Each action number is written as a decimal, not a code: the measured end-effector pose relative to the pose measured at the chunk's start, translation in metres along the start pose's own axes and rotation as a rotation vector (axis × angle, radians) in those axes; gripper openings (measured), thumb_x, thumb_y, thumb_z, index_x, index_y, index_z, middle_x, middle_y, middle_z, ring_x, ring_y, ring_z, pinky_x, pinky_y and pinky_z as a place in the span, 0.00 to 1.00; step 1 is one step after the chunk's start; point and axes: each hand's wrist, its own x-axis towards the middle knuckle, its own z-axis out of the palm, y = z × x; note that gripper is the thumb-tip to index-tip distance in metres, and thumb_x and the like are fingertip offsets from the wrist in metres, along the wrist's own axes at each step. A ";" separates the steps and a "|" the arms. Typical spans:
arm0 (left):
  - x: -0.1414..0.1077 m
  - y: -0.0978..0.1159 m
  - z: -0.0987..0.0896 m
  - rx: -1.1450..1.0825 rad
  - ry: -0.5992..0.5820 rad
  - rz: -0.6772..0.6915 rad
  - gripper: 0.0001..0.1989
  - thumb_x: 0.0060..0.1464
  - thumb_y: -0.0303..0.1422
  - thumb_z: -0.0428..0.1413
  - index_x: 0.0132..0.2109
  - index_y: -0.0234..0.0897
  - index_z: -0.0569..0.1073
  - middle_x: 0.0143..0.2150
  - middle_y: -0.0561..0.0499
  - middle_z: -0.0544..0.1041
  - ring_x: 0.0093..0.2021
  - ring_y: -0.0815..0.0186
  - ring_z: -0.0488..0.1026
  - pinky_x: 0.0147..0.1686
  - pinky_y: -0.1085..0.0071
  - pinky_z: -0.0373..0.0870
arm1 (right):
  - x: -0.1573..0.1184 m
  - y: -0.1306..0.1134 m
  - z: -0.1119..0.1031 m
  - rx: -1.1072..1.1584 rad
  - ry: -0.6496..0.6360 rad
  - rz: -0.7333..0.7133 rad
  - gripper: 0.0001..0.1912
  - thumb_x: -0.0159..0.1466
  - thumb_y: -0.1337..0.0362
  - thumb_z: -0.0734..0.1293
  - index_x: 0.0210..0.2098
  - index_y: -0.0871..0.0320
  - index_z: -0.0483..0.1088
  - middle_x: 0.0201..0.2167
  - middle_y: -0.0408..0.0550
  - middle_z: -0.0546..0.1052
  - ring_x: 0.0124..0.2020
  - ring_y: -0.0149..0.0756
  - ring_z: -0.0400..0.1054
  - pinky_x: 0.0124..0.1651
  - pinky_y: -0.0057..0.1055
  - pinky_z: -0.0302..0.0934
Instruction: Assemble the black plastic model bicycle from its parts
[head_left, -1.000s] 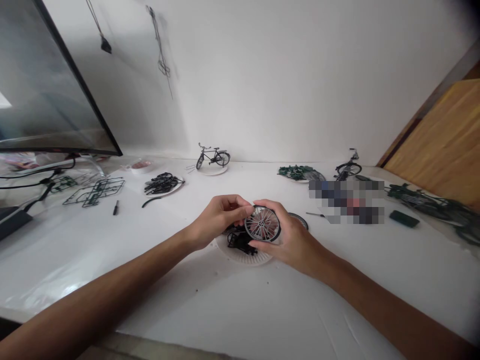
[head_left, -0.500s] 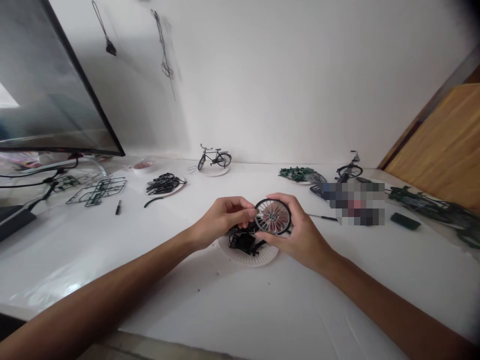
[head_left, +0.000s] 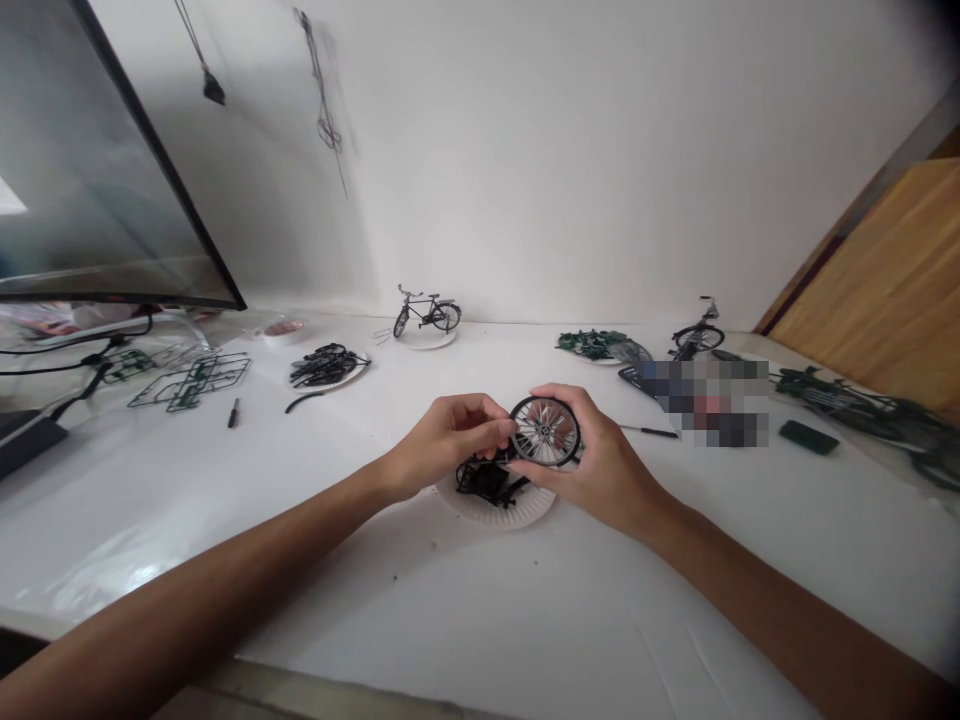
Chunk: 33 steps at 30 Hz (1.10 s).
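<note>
A miniature bicycle wheel (head_left: pixel 546 432) with a black tyre and silver spokes is held upright above a white paper plate (head_left: pixel 517 517). My right hand (head_left: pixel 592 450) curls round its right side, thumb below and fingers along the top. At the left edge of the rim, my left hand (head_left: pixel 465 440) is closed in a pinch, thumb against forefinger. Whether a small part is also between those fingertips is hidden. Black model bicycle parts (head_left: pixel 486 483) lie on the plate beneath, partly covered by both hands.
An assembled model bicycle (head_left: pixel 429 312) stands at the back, another (head_left: pixel 699 330) farther right. Plates carry black parts (head_left: pixel 326 366) and green parts (head_left: pixel 592 345). Green sprue frames (head_left: pixel 191 380) and a small screwdriver (head_left: pixel 234 413) lie left. A monitor (head_left: pixel 112 180) rises at far left.
The whole view has shifted very slightly. Both hands keep nearly the same hold at the wheel, which shows a tiny change in tilt at most.
</note>
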 end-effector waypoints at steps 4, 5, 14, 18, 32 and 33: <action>-0.003 0.000 0.002 0.150 -0.001 0.038 0.12 0.63 0.39 0.54 0.37 0.33 0.71 0.29 0.53 0.69 0.29 0.72 0.64 0.29 0.75 0.61 | 0.001 0.001 -0.001 -0.005 -0.070 0.012 0.30 0.58 0.55 0.73 0.56 0.49 0.61 0.48 0.48 0.74 0.45 0.43 0.71 0.47 0.40 0.67; -0.005 0.001 0.003 0.241 -0.016 0.068 0.11 0.64 0.38 0.53 0.38 0.34 0.70 0.29 0.53 0.70 0.29 0.72 0.64 0.30 0.75 0.61 | 0.001 0.002 -0.001 0.000 -0.081 0.011 0.29 0.58 0.56 0.73 0.56 0.49 0.61 0.48 0.48 0.74 0.45 0.43 0.71 0.47 0.40 0.66; -0.020 0.010 0.011 1.091 -0.201 0.495 0.14 0.70 0.35 0.42 0.43 0.35 0.69 0.33 0.50 0.74 0.28 0.69 0.66 0.29 0.70 0.57 | 0.007 0.027 -0.009 0.020 -0.023 0.063 0.28 0.57 0.54 0.73 0.52 0.54 0.62 0.43 0.49 0.74 0.43 0.41 0.70 0.45 0.36 0.65; -0.020 0.001 0.014 1.174 -0.301 0.645 0.16 0.69 0.35 0.43 0.32 0.36 0.66 0.26 0.52 0.70 0.23 0.70 0.61 0.26 0.69 0.53 | 0.012 0.051 -0.015 0.027 0.059 0.106 0.24 0.62 0.53 0.69 0.53 0.54 0.63 0.37 0.46 0.74 0.37 0.37 0.70 0.44 0.35 0.65; -0.002 -0.005 -0.027 1.193 -0.128 0.494 0.21 0.70 0.38 0.42 0.27 0.36 0.60 0.19 0.57 0.59 0.19 0.72 0.50 0.25 0.71 0.50 | 0.014 0.054 -0.019 -0.054 0.207 0.076 0.25 0.60 0.57 0.71 0.55 0.56 0.68 0.49 0.53 0.74 0.48 0.46 0.68 0.49 0.40 0.63; -0.002 -0.006 -0.027 1.195 -0.132 0.496 0.21 0.70 0.38 0.42 0.27 0.36 0.60 0.19 0.57 0.59 0.19 0.72 0.50 0.25 0.71 0.50 | 0.014 0.052 -0.019 -0.057 0.203 0.066 0.24 0.60 0.58 0.71 0.54 0.56 0.68 0.49 0.53 0.73 0.48 0.45 0.68 0.49 0.40 0.64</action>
